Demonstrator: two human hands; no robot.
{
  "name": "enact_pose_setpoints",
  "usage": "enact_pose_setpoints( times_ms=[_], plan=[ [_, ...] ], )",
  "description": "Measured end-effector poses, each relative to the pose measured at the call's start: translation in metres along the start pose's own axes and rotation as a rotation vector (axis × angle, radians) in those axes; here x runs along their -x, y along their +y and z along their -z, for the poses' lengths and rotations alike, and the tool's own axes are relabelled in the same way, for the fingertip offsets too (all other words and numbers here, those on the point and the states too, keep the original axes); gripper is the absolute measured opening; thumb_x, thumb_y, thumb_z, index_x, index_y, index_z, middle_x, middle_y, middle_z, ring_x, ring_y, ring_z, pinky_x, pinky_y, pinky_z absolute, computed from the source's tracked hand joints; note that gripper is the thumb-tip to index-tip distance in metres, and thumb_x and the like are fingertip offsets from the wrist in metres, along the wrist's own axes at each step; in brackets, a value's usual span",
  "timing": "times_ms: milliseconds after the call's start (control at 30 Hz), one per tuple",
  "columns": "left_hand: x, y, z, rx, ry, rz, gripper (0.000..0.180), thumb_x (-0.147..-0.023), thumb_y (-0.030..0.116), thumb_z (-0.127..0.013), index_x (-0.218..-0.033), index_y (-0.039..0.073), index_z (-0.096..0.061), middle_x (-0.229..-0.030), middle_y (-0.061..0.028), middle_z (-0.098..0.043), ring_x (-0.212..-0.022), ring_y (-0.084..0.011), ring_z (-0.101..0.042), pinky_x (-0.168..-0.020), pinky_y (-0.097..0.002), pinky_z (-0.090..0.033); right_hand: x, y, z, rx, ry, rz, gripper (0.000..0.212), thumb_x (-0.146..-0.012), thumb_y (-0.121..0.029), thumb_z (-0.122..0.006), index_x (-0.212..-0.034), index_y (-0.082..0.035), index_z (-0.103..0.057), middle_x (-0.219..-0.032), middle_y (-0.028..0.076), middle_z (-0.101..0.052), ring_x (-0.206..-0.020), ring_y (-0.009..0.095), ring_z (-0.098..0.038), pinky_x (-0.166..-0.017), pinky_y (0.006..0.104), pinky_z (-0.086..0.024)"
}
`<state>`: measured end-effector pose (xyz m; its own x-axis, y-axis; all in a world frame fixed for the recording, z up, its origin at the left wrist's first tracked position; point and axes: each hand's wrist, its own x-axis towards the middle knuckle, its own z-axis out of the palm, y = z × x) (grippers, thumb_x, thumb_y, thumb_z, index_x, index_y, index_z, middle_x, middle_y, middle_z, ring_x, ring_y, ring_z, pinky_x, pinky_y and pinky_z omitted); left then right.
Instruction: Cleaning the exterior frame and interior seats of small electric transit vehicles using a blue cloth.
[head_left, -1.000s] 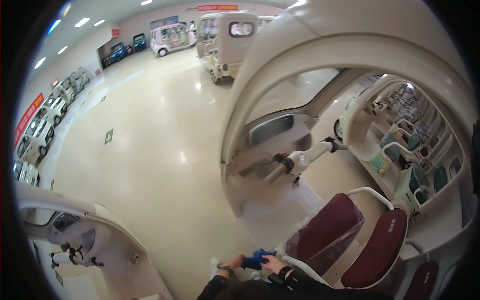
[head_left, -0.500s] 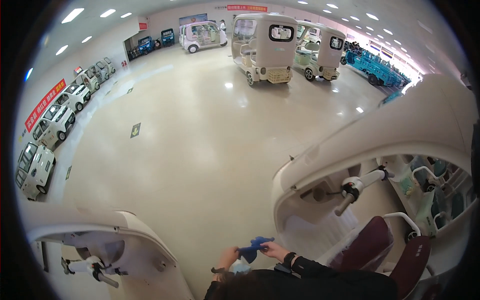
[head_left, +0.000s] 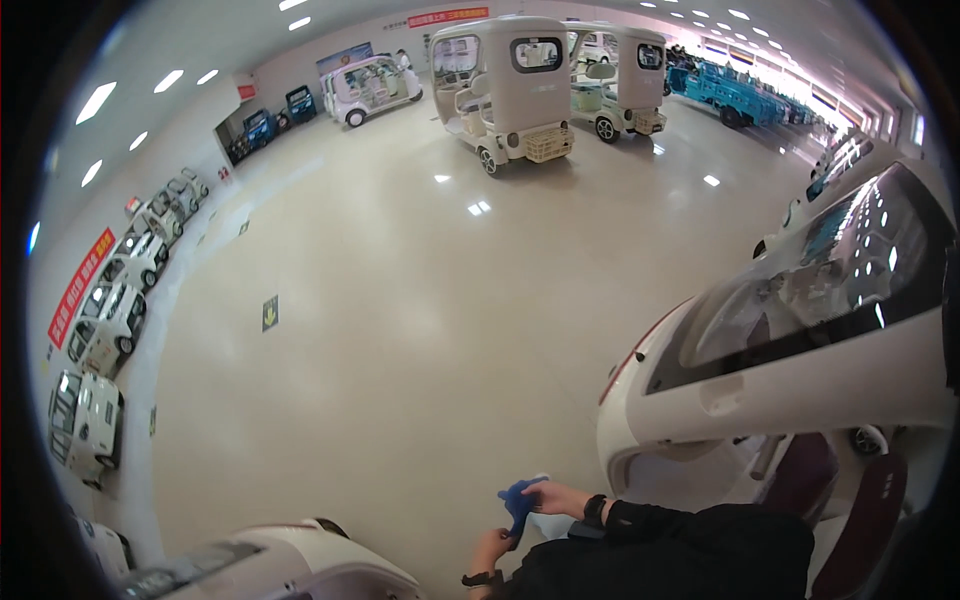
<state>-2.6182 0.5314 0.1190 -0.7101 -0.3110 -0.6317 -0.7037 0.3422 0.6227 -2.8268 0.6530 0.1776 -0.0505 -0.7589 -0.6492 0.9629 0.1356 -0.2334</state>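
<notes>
A blue cloth (head_left: pixel 518 503) is stretched between my two hands at the lower middle of the view. My right hand (head_left: pixel 552 497) grips its upper end, while my left hand (head_left: pixel 491 548) pinches the lower end, nearer to me. A dark band circles each wrist, and black sleeves cover my arms. Just below my right hand shows something pale blue and white (head_left: pixel 549 524), partly hidden by the arm; I cannot make out what it is.
A white cabin tricycle (head_left: pixel 700 402) with a dark windshield stands close on my right, dark red seats beside it. Another white vehicle's front (head_left: pixel 290 560) is near at lower left. Ahead, a beige cabin tricycle (head_left: pixel 500 100) stands on the glossy floor (head_left: pixel 420 330); small white cars (head_left: pixel 110 320) line the left wall.
My view has moved forward past the nearby vehicles, so the right one now shows its windshield. The cloth has gone from roughly level to hanging steeply, my left hand now lower.
</notes>
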Motion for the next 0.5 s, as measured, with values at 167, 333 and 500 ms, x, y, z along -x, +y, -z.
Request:
enact_pose_setpoints(
  times_ms=[167,333,500],
  plan=[
    [-0.098,0.032,0.079,0.039,0.181,-0.088,0.053,-0.076,0.039,-0.073,-0.115,0.005,-0.063,-0.098,-0.02,-0.069,-0.092,-0.0393,-0.066,-0.082,-0.0451,-0.051,-0.063,-0.108,-0.067,0.19,-0.266,0.031,0.018,-0.092,-0.015,-0.056,-0.106,-0.004,-0.058,-0.11,0.01,-0.065,-0.102,0.023,-0.062,-0.096,0.0375,-0.045],
    [-0.169,0.125,0.161,-0.053,0.277,-0.12,0.064,-0.076,0.029,-0.069,-0.128,-0.002,-0.047,-0.098,-0.0264,-0.067,-0.094,-0.0415,-0.065,-0.078,-0.0455,-0.051,-0.09,-0.217,-0.115,0.333,-0.325,0.211,0.028,-0.099,-0.026,-0.048,-0.116,-0.006,-0.056,-0.123,0.015,-0.062,-0.108,0.025,-0.062,-0.1,0.0391,-0.044],
    [-0.231,0.209,0.221,-0.011,0.257,-0.22,0.05,-0.078,0.017,-0.058,-0.125,-0.001,-0.053,-0.089,-0.0254,-0.068,-0.084,-0.0417,-0.067,-0.073,-0.0457,-0.051,-0.1,-0.3,-0.118,0.045,-0.203,0.437,0.034,-0.096,-0.03,-0.056,-0.117,-0.004,-0.055,-0.114,0.011,-0.065,-0.106,0.022,-0.063,-0.096,0.0354,-0.046]
  ],
)
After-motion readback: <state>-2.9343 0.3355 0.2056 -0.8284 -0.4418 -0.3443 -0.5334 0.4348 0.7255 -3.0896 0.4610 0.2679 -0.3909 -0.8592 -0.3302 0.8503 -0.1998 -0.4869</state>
